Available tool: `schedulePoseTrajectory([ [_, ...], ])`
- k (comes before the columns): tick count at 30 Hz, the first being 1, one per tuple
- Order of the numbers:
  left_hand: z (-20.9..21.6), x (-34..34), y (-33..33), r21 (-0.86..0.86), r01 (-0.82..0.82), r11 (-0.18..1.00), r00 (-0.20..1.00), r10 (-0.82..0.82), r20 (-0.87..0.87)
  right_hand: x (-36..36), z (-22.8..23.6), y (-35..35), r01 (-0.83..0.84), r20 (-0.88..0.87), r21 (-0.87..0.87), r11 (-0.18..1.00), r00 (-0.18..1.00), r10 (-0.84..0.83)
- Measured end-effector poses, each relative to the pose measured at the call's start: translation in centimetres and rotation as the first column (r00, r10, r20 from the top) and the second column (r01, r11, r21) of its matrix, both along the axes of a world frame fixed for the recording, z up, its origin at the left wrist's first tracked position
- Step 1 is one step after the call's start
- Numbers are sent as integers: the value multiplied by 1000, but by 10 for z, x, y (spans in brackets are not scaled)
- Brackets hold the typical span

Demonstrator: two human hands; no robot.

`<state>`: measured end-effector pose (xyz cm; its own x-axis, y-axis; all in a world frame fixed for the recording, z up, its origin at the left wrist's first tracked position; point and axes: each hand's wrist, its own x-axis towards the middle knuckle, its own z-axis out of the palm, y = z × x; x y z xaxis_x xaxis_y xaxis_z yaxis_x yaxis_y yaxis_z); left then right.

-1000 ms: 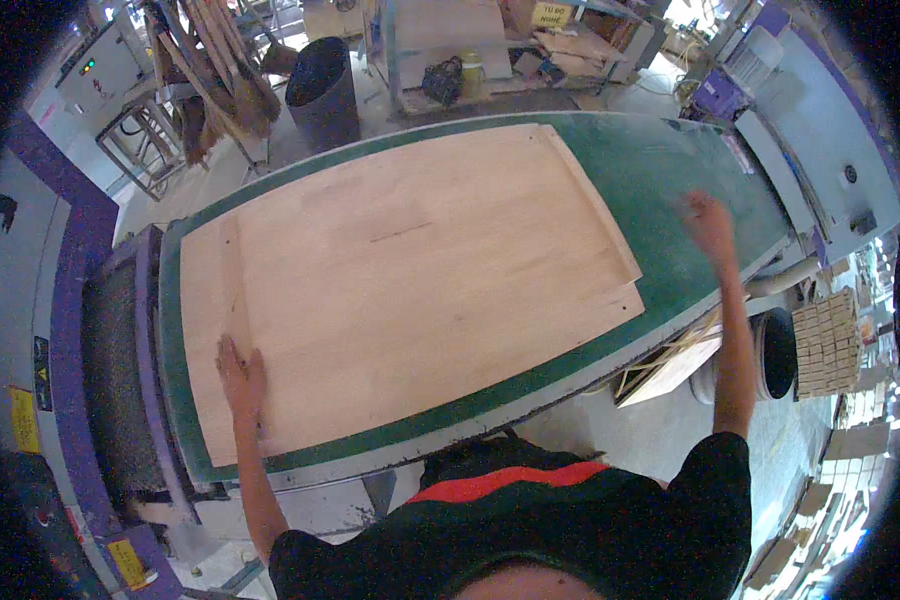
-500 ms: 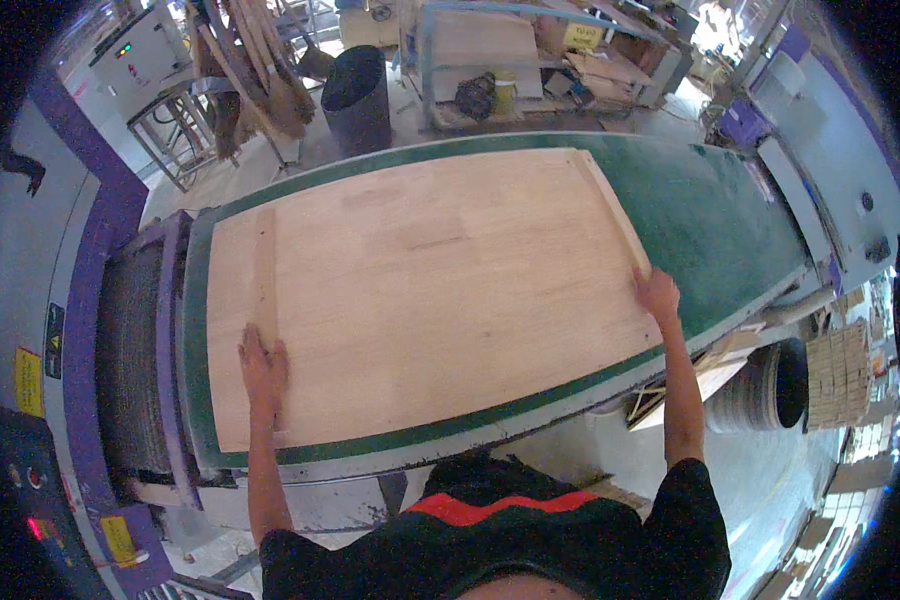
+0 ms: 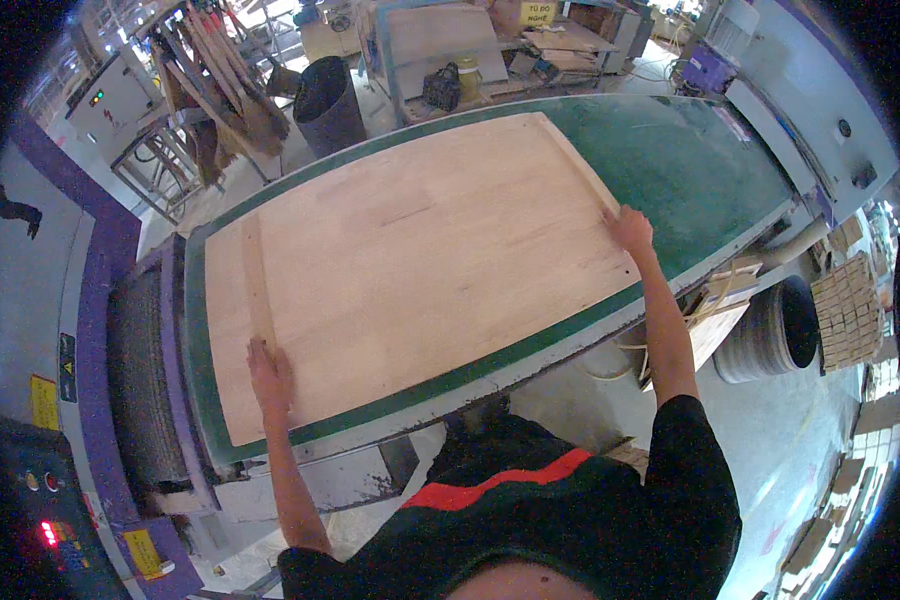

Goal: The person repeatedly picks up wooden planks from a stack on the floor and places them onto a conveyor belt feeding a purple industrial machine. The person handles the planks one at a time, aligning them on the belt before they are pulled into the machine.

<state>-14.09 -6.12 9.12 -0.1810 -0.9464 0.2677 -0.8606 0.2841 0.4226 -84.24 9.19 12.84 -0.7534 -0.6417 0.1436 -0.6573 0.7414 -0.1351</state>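
Observation:
A wide, pale wooden panel (image 3: 420, 260) lies flat on the green belt (image 3: 685, 165) of a machine table. One flat wooden strip (image 3: 256, 262) crosses it near its left end, and a second strip (image 3: 576, 165) runs along its right end. My left hand (image 3: 271, 375) rests on the near part of the left strip, its fingers stretched forward. At the panel's right end, my right hand (image 3: 632, 232) has its fingers closed round the near part of the strip there; the fingertips are partly hidden.
Left of the panel stands a machine with a dark ridged roller (image 3: 148, 370) and a lit control panel (image 3: 55, 535). Another machine housing (image 3: 820, 110) borders the belt's right end. Beyond the table are a dark bin (image 3: 330, 108) and several brooms (image 3: 210, 90). A round drum (image 3: 770, 330) stands at right.
The whole view has shifted and tilted, so the table now slants more up to the right. Both hands keep their places on the panel, which shows no clear movement along the belt.

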Motion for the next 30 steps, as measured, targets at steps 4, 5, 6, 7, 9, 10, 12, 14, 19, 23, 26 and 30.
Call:
schedulePoseTrajectory([
  [4, -7, 3, 46, 32, -119, 992, 992, 120, -33, -7, -4, -7, 1, 26, 38, 999, 1000, -2],
  [5, -7, 6, 63, -10, -146, 989, 989, 146, 25, -6, -6, -16, -19, 36, 58, 998, 999, 17],
  [6, -8, 5, 80, -50, -175, 983, 980, 179, 82, -9, -7, -15, -72, 56, 20, 997, 996, 71],
  [7, -7, 3, 100, -46, -203, 978, 977, 205, 58, -13, -8, -16, -152, 79, -20, 988, 985, 153],
  [9, 0, -9, 131, -56, -297, 953, 955, 298, 13, -15, -17, -18, -274, -62, -63, 960, 961, 271],
  [10, 2, -19, 144, -18, -336, 942, 942, 335, -34, -24, -27, -14, -324, -174, -120, 939, 938, 301],
  [12, 8, -48, 186, -4, -361, 932, 932, 361, -6, -2, -3, -5, -166, 123, -194, 967, 974, 191],
  [14, 10, -85, 218, 6, -422, 906, 877, 411, -249, -9, -1, -4, -209, 133, -355, 911, 954, 270],
  [19, 2, -146, 343, 111, -640, 760, 754, 649, -99, -7, -36, -1, -573, -508, -144, 807, 743, 437],
  [23, -2, -206, 444, 159, -781, 604, 608, 793, -24, 97, 1, -1, -772, -296, -459, 439, 599, 744],
  [26, -21, -247, 487, 137, -883, 449, 433, 892, -131, 190, 5, 15, -729, -5, -670, 142, 195, 981],
  [30, -30, -318, 562, 217, -961, 171, 106, 953, -282, 284, -6, 104, -658, 408, -750, -63, -537, 738],
])
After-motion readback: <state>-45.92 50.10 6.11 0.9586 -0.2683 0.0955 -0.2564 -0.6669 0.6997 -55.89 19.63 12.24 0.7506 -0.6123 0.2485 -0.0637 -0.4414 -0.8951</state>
